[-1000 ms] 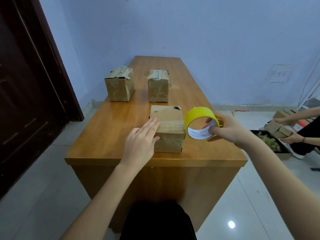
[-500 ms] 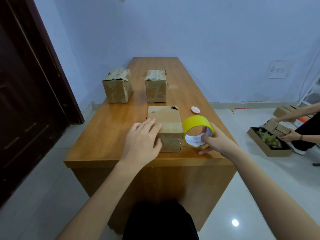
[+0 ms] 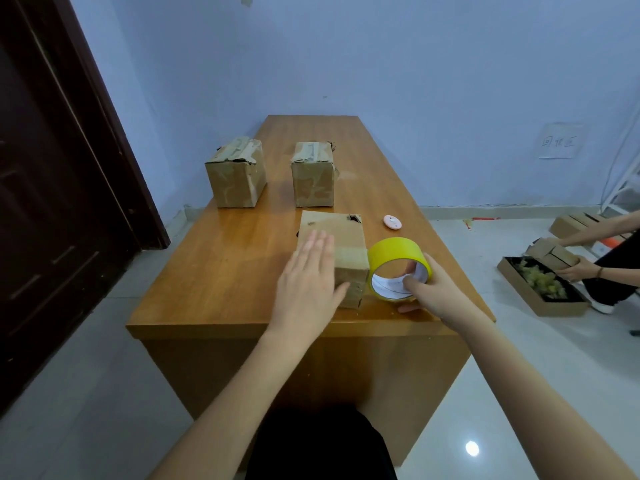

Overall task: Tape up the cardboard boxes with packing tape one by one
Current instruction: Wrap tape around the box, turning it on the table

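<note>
So the left hand [image 3: 309, 285] now lies flat on top of the near box [image 3: 341, 252], pinning it down. The tape roll [image 3: 398, 268] has dropped from mid-air to the table [image 3: 221, 271], touching the box's right side, right hand [image 3: 437, 294] gripping it through the core. Looks like the strip's getting pulled down that side.

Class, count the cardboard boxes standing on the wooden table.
3. One near box sits under the left hand, beside the tape roll. Two stand further back: a left box and a right box. None seems hidden on the table.
</note>
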